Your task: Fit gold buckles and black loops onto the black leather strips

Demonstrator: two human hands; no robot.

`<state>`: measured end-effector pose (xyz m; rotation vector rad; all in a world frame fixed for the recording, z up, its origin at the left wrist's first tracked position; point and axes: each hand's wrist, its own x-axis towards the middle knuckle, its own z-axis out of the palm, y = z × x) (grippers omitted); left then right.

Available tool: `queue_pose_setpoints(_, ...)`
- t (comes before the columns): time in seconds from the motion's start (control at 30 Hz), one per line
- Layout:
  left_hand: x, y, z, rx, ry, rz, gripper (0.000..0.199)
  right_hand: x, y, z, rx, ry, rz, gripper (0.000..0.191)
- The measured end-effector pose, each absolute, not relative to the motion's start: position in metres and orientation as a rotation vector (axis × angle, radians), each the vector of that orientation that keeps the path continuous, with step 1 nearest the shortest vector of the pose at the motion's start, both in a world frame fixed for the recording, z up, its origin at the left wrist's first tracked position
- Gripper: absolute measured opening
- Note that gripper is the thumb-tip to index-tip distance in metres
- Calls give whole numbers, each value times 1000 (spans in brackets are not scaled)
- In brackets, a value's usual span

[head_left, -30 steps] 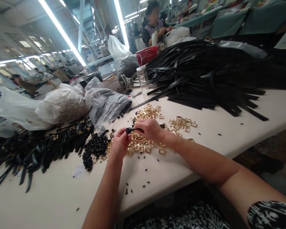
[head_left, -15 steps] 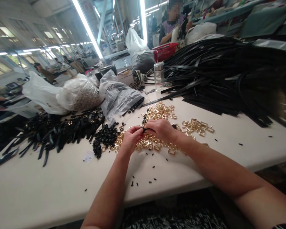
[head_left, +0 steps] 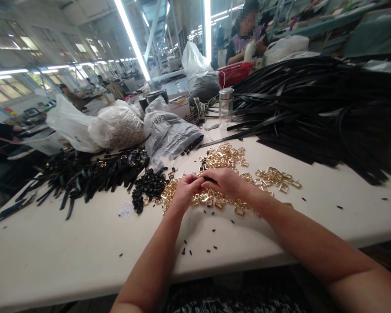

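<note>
My left hand [head_left: 186,191] and my right hand [head_left: 227,182] meet over a pile of gold buckles [head_left: 222,155]. Between their fingertips is a short black strap [head_left: 210,179], mostly covered by the fingers. Both hands are closed on it, thumbs and fingers pinched together. Just left of my left hand lies a heap of small black loops [head_left: 147,186]. A smaller group of gold buckles [head_left: 275,177] lies to the right of my right hand.
Black straps with buckles [head_left: 94,171] are piled at left, long black straps [head_left: 299,104] at right. Behind the buckles stand a grey plastic bag [head_left: 169,130], a clear bag [head_left: 120,124] and a glass jar [head_left: 226,108]. Another person [head_left: 244,39] sits beyond. Small black bits dot the table [head_left: 84,256].
The whole view has shifted slightly, with things appearing further right. My hands stay together over the buckles, and the black strap shows a little more beneath my right fingers.
</note>
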<state>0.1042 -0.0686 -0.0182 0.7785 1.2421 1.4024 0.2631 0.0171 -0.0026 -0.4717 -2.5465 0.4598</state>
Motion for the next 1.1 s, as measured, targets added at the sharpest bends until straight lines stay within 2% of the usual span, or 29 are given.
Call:
queue_pose_setpoints(0.33,85,-67,-10,933,1402,1419,35,263,19,-2,-589,-2631,253,19)
queue_pose_setpoints(0.57,21,-75,-3,979,1743,1565,36,267,33,-5,-817,-2626,227,22)
queue_pose_setpoints(0.63,-2,-76,-2,1098,1936,1455,34,268,38,-5,-862,-2630,212,23)
queue_pose_setpoints(0.8,-36,-68,7,1494,2318,860,25,270,40,-4,-904,-2647,177,25)
queue_pose_setpoints(0.97,-38,-45,15,1704,2252,387,19,269,38,-5,-901,-2699,190,24)
queue_pose_setpoints(1.1,-35,-34,19,1776,2250,235,18,270,39,-3,-898,-2706,189,24)
